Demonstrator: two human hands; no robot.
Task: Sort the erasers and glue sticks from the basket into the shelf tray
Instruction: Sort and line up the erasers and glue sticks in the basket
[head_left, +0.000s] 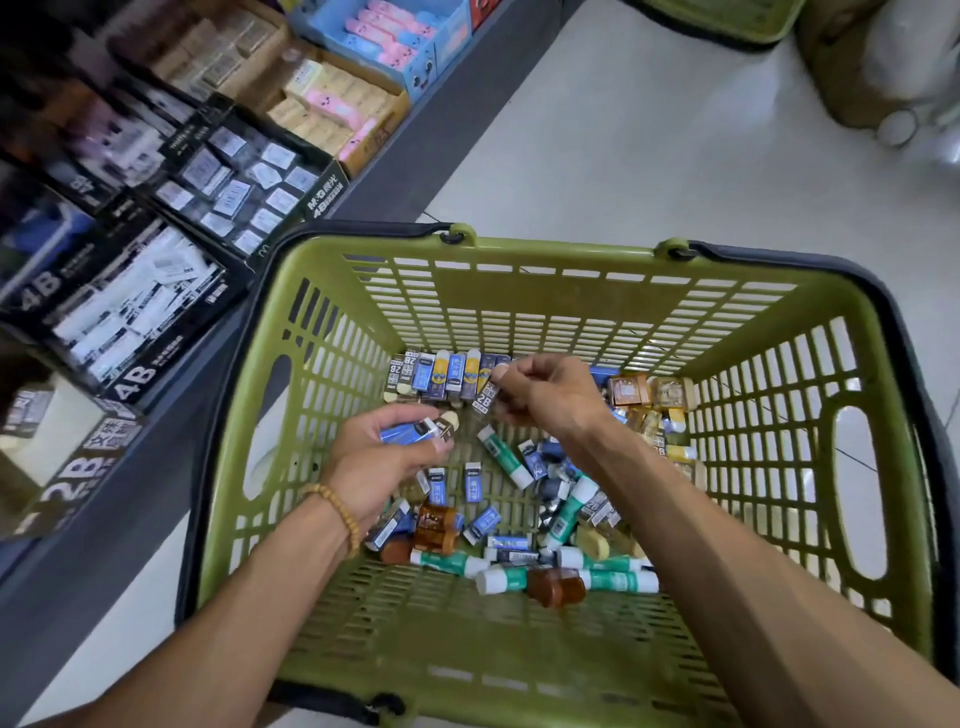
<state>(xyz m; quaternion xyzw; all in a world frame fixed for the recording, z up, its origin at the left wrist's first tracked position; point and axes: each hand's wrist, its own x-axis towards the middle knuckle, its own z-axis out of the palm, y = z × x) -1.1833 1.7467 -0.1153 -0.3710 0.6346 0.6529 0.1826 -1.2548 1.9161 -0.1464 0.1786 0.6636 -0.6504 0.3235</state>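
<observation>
A green plastic basket (519, 265) sits on the floor with several erasers and green-and-white glue sticks (506, 457) loose on its bottom. My left hand (379, 462) is inside the basket and holds a blue-sleeved eraser (408, 432) together with a brownish one. My right hand (545, 395) pinches a dark 2B eraser (485, 397) just above a row of erasers along the far wall. Shelf trays of 4B erasers (244, 187) and 2B erasers (78, 467) stand to the left.
Brown trays with pale and pink erasers (332, 98) lie further back on the grey shelf (415, 150). Another green basket (727, 26) and a brown sack (852, 67) stand on the light floor behind. Brown ribbed items (436, 525) lie among the basket's contents.
</observation>
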